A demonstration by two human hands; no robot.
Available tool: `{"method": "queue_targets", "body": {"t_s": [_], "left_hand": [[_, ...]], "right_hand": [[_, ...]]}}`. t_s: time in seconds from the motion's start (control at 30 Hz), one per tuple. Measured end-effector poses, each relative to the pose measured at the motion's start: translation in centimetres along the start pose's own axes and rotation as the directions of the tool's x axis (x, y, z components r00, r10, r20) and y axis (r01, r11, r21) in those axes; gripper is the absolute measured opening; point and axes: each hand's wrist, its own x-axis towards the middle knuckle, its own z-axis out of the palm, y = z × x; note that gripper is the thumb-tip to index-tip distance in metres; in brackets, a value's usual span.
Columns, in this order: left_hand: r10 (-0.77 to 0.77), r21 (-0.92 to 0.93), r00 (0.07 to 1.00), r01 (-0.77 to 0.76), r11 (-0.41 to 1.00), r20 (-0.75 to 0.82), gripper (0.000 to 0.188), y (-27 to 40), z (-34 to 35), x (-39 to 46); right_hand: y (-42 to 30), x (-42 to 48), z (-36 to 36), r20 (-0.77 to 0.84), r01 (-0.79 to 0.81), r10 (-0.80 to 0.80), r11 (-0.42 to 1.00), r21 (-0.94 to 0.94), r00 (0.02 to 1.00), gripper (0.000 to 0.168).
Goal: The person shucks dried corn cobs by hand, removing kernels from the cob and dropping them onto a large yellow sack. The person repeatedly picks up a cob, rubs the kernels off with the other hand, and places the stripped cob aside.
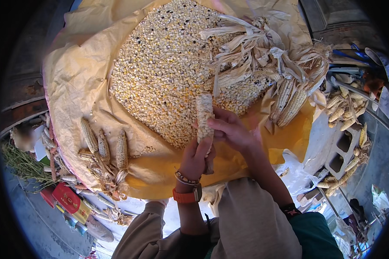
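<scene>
My left hand (197, 157) is wrapped around the lower end of a partly shelled corn cob (205, 108). My right hand (231, 129) grips the same cob from the right, its thumb pressed on a patch of kernels near the middle. The cob's upper part looks mostly bare, while some pale kernels remain lower down. Beyond the cob spreads a broad heap of loose corn kernels (162, 74), mostly pale and yellow with a few dark ones. It rests on a yellow-tan sheet (74, 94). My palms and several fingers are hidden behind the cob.
Husked-back ears of corn (283, 100) lie right of the heap, their dry husks (256, 45) bunched above. More ears (103, 149) sit at the sheet's left. On the floor are a red box (66, 197), a hollow concrete block (343, 145), a corn pile (347, 106) and a plastic bag (295, 173).
</scene>
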Motion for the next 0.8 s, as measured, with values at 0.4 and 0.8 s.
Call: {"method": "queue_targets", "body": {"t_s": [0.4, 0.8], "left_hand": [[0.105, 0.112, 0.994, -0.103, 0.988, -0.018, 0.025, -0.7, 0.4, 0.3], [0.051, -0.071, 0.981, -0.038, 0.997, 0.187, 0.036, -1.7, -0.7, 0.4]], "right_hand": [[0.6, 0.4, 1.5, -0.110, 0.192, -0.235, 0.932, -0.307, 0.966, 0.027], [-0.4, 1.4, 0.9, -0.254, 0.105, -0.141, 0.983, -0.152, 0.957, 0.034]]}}
